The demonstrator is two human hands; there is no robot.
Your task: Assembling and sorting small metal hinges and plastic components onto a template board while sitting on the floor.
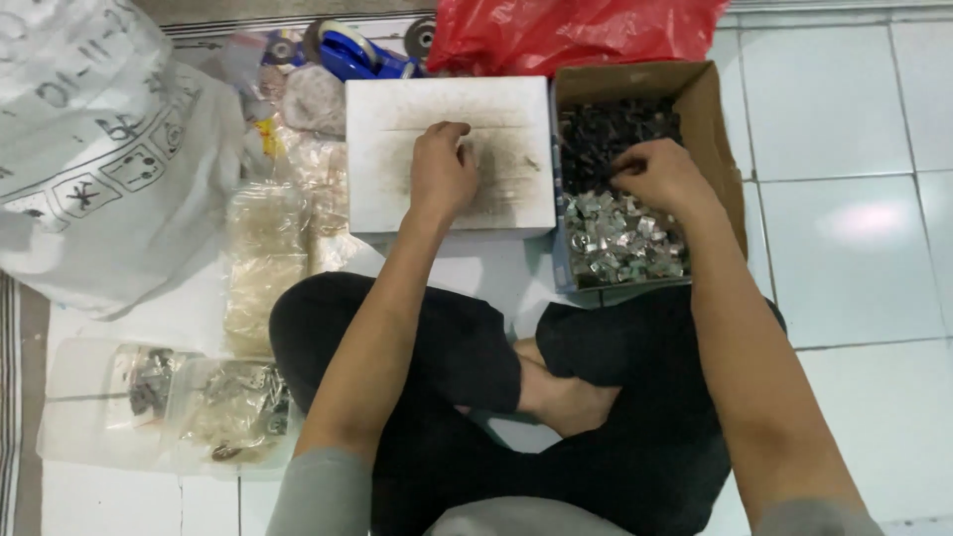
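Note:
I sit cross-legged on a white tiled floor. My left hand [442, 171] rests with curled fingers on a dirty white foam block [387, 149] in front of me; whether it pinches a small part I cannot tell. My right hand [660, 177] reaches into a cardboard box [710, 109] to the right of the block, fingers down among small black parts [606, 129] at the far end. Shiny silver metal clips [625, 243] fill the near end of the box.
A large white printed sack [99, 149] lies at the left. Clear plastic bags [263, 258] of small parts lie beside the block, and more bags [213, 402] by my left knee. A red plastic bag [566, 35] and a blue tool [357, 50] lie beyond the block.

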